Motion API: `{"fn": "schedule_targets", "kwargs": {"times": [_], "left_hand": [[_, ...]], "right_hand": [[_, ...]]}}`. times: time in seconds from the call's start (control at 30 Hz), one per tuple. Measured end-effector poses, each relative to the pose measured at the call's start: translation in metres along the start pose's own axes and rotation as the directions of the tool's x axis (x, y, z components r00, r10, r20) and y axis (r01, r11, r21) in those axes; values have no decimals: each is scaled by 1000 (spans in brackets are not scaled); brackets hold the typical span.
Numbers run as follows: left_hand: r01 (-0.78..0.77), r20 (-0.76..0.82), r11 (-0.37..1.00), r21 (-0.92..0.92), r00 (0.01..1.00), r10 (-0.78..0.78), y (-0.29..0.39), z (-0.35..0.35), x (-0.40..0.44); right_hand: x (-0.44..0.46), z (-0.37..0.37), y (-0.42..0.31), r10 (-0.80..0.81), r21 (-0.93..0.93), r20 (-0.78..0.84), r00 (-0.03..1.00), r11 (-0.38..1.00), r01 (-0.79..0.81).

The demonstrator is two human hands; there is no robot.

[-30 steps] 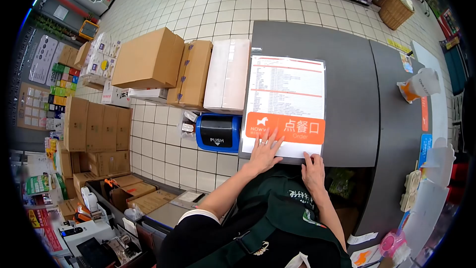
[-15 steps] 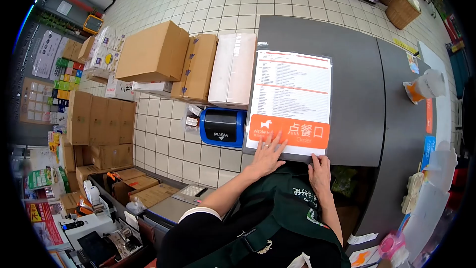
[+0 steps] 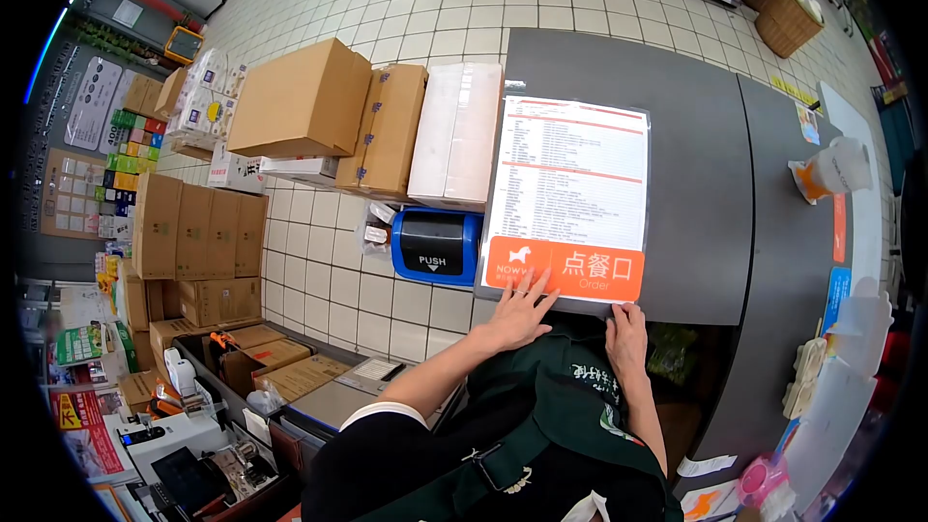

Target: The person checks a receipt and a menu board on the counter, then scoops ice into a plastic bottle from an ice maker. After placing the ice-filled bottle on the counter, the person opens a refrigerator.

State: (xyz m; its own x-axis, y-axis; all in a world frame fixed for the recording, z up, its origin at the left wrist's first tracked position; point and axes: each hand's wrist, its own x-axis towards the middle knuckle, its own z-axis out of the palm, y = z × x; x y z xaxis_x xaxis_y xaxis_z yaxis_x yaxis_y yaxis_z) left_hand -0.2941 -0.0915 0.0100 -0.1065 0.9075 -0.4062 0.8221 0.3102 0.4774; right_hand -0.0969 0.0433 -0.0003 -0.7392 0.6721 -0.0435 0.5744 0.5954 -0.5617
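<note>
An orange sign with white lettering lies over the lower part of a printed white sheet on the dark grey counter. The spread fingers of my left hand rest on the sign's lower left part, the palm just off the counter's near edge. At the sign's lower right corner, my right hand has its bent fingertips close together on the edge. Whatever is beneath those fingertips is hidden.
Left of the counter stand a blue bin with a black lid, a white box and cardboard boxes. A plastic cup is at the right. Below the counter, an open compartment shows.
The orange sign has slid toward me over the sheet, so the white strip below it no longer shows. Both hands have moved slightly nearer my body relative to the sheet. The view has shifted slightly.
</note>
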Motion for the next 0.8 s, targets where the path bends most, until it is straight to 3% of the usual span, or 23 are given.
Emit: {"fn": "schedule_targets", "kwargs": {"times": [0.23, 0.77, 0.8], "left_hand": [[-6, 196, 1000, -12, 981, 8, 5, -11, -3], [2, 199, 1000, -6, 980, 0, 2, -5, -4], [1, 194, 1000, 0, 981, -1, 1, -7, -3]], "right_hand": [[3, 0, -1, 6, 43, -49, 999, 999, -4], [0, -1, 1, 16, 72, -5, 1000, 997, -16], [5, -5, -7, 27, 26, -89, 996, 999, -25]]}}
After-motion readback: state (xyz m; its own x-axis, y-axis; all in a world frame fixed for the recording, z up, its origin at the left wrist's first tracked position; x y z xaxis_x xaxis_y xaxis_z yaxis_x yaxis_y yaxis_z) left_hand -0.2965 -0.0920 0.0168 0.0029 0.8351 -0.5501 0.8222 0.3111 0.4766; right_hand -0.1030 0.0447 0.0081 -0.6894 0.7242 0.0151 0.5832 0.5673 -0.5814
